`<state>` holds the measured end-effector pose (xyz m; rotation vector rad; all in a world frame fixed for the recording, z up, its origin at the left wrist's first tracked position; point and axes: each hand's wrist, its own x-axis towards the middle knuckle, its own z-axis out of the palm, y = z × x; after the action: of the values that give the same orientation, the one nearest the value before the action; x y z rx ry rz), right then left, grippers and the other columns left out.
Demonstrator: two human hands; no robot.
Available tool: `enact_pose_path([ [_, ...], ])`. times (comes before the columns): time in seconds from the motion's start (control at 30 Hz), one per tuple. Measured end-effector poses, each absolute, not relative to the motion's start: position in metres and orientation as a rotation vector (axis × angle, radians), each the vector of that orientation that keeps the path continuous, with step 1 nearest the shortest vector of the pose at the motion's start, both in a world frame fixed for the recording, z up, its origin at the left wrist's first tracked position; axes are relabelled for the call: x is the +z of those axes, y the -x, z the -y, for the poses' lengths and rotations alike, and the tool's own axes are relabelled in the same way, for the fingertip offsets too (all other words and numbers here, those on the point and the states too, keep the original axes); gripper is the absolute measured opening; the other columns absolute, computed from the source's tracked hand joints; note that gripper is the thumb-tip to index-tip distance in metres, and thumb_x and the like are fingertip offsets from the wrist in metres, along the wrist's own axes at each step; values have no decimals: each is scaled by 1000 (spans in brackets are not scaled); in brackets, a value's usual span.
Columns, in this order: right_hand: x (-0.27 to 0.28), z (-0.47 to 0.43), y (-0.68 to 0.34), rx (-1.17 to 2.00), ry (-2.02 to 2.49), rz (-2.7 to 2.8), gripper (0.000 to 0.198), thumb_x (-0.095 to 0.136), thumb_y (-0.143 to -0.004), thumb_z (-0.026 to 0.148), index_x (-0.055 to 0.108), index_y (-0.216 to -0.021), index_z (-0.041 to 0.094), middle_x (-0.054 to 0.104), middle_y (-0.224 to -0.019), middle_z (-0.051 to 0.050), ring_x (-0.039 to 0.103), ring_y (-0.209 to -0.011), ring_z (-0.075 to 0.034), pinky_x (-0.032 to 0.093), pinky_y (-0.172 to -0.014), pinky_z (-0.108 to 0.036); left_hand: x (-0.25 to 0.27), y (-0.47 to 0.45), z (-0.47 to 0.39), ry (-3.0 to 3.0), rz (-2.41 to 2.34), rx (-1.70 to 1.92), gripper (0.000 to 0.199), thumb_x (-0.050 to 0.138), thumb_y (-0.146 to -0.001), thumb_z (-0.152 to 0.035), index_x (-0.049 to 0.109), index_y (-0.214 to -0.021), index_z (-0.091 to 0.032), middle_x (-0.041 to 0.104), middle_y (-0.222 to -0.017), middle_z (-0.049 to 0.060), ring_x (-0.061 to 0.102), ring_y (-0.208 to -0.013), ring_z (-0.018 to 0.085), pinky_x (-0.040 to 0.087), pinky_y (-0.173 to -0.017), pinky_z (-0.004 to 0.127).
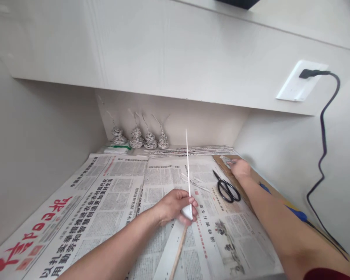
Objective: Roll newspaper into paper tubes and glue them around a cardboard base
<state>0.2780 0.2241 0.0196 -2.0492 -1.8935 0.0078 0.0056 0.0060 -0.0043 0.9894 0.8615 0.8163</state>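
My left hand point(177, 206) is closed in a pinch, low over the newspaper at the middle. It grips a thin white paper stick point(187, 159) that points up and away from me. A folded white bit of paper shows between the fingers. Below that hand lie a long pale strip point(167, 249) and a thin brownish rod point(179, 249); whether they join the stick is hidden. My right hand point(240, 168) reaches to the far right, its fingers closed on a small, whitish, crumpled-looking thing point(228, 160) over the cardboard. Black-handled scissors point(227, 190) lie between the hands.
Newspaper point(105, 194) covers the surface. Several woven paper gourd shapes point(150, 140) stand at the back wall beside long paper sticks point(192, 151). Cardboard point(221, 165) and a blue-and-yellow tool point(297, 213) lie right. A black cable point(323, 144) hangs from the socket. A panel point(163, 54) overhangs the back.
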Motion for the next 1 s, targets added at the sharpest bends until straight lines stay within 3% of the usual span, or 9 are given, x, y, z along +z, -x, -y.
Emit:
enact_pose_path([
  [0.23,38,-199,-257,98,2051,1667,64,62,-74,28,42,-130,3,44,-127,-32,51,-111,-39,40,-85,-43,3,-7,-3,-965,-842,832,42,64,-72,-50,60,-86,-12,64,-79,10,65,-71,22,53,-53,32],
  [0.33,44,-177,-225,207,1929,1776,63,66,-72,30,45,-129,12,42,-133,-25,47,-116,-36,37,-91,-44,1,-8,-3,-952,-835,843,41,63,-72,-50,59,-86,-12,64,-79,10,65,-71,22,53,-52,32],
  [0.43,47,-148,-186,576,1671,1944,46,60,-78,41,55,-120,22,63,-110,-12,60,-100,-24,46,-83,-34,-1,-7,-3,-958,-806,872,39,62,-74,-49,59,-88,-13,64,-78,9,66,-72,22,53,-53,32],
  [0.5,46,-128,-164,1369,1190,1889,47,54,-83,46,54,-122,20,64,-108,-13,63,-94,-22,50,-78,-35,-1,-7,-3,-953,-803,890,38,62,-75,-48,59,-89,-13,64,-77,9,66,-72,22,53,-54,33],
  [0.57,44,-111,-151,1755,858,1728,43,57,-82,46,60,-114,18,66,-104,-13,63,-91,-20,51,-75,-32,0,-6,-3,-941,-804,904,37,62,-75,-47,59,-88,-13,64,-76,9,66,-71,22,53,-55,33],
  [0.73,27,-94,-147,1979,784,1655,35,57,-83,43,66,-107,18,66,-96,-9,63,-66,-13,50,-55,-24,2,-5,-6,-930,-810,953,36,62,-76,-46,57,-86,-12,63,-73,8,65,-68,21,53,-58,34],
  [0.83,19,-94,-147,2086,738,1685,41,54,-85,45,62,-115,18,61,-67,-2,56,-46,-11,48,-45,-25,1,-2,-10,-919,-847,1000,36,61,-76,-45,57,-88,-12,63,-73,7,66,-67,20,53,-60,34],
  [0.93,15,-94,-143,2124,670,1654,43,56,-84,43,58,-119,18,48,-51,5,53,-40,-13,47,-39,-27,1,1,-13,-921,-874,1034,35,60,-77,-44,56,-89,-12,63,-76,8,66,-67,20,53,-61,33],
  [1.0,15,-95,-141,2103,638,1603,41,60,-82,39,59,-117,18,52,-56,4,53,-41,-12,47,-38,-26,2,2,-14,-919,-895,1047,34,61,-77,-43,56,-90,-12,64,-77,8,66,-68,20,53,-62,33],
])
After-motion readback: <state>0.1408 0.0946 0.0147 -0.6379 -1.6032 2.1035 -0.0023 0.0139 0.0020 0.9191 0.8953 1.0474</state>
